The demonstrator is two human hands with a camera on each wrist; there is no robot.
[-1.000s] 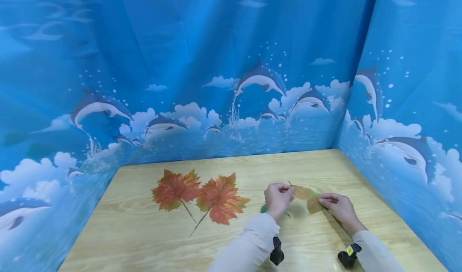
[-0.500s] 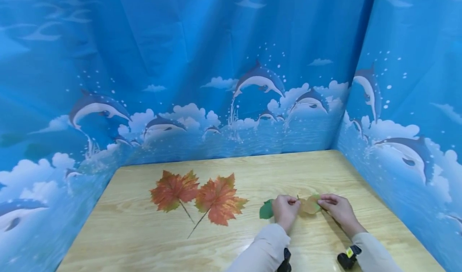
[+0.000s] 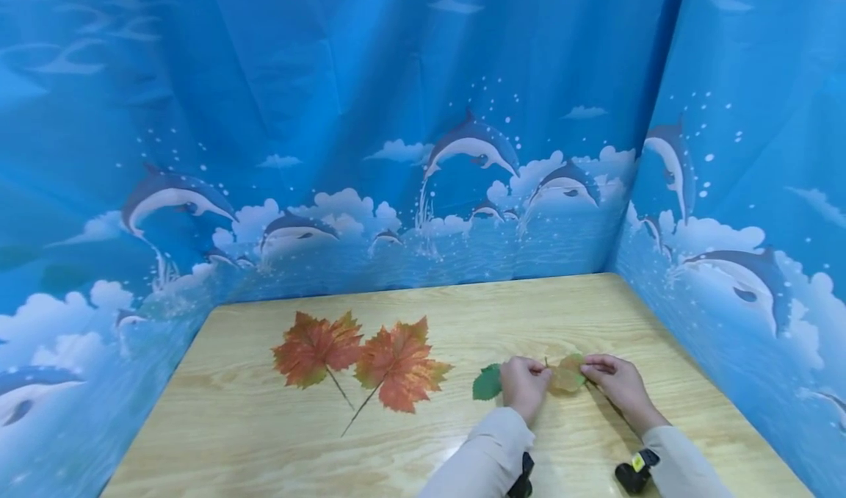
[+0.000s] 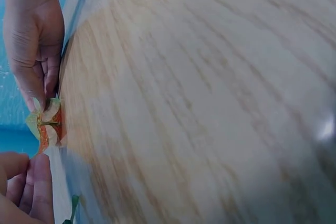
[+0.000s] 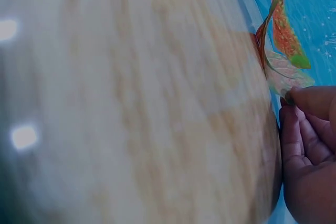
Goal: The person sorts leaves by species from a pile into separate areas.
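Between the two hands hang thin orange-green artificial leaves [image 3: 566, 374], overlapping just above the table. My left hand [image 3: 525, 388] pinches them at the left side, near a short stem. At the right edge my right hand [image 3: 621, 394] pinches a greenish leaf [image 5: 283, 69] between thumb and finger, as the right wrist view shows. That view also has an orange leaf [image 5: 286, 30] beside it. A dark green leaf [image 3: 487, 383] lies on the table just left of my left hand, partly hidden by it.
Two orange-red maple leaves [image 3: 317, 349] with dark stems lie side by side on the wood-grain table [image 3: 264, 446], left of the hands. Blue dolphin-printed curtains [image 3: 370, 116] stand along the table's back and right sides.
My left hand has moved right and nearer to me, drawing its leaf over the one at my right hand. More of the dark green leaf shows. My right hand has stayed nearly still.
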